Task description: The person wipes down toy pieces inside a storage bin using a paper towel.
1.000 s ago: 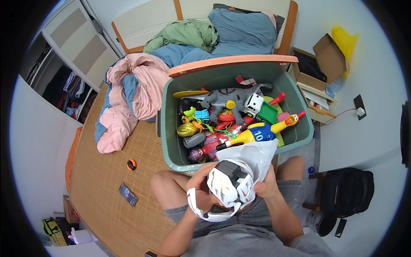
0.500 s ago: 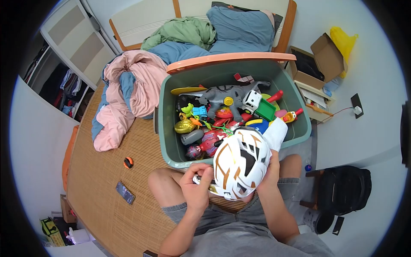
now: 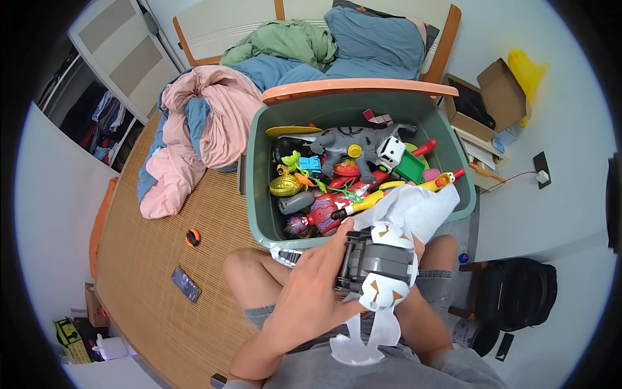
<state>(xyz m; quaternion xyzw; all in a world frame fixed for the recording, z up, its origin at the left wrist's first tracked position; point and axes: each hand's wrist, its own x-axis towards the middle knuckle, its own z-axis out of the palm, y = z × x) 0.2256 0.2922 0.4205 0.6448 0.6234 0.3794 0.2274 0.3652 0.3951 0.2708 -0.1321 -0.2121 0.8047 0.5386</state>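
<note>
White toy (image 3: 382, 260) sits pinched in your left hand (image 3: 310, 303) near the bin (image 3: 256, 194), maybe to keep it steady, but I can't tell how your right hand (image 3: 420, 249) grips.

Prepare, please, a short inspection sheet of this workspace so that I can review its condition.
Surface: woven mat, flat where visible.
Job's things: white toy with dark grey and gold parts; white sheet, material unclear, beside it.
Clutter: mixed toys inside a green bin; phone and orange-and-black item on the mat.
Hands: left hand has thumb and fingers around the white toy; right hand mostly hidden.
Cables: thin cable from a white plug at the wall; nothing seen near the hands.
Surroundings: pink bedding, open cardboard box, yellow bag.
</note>
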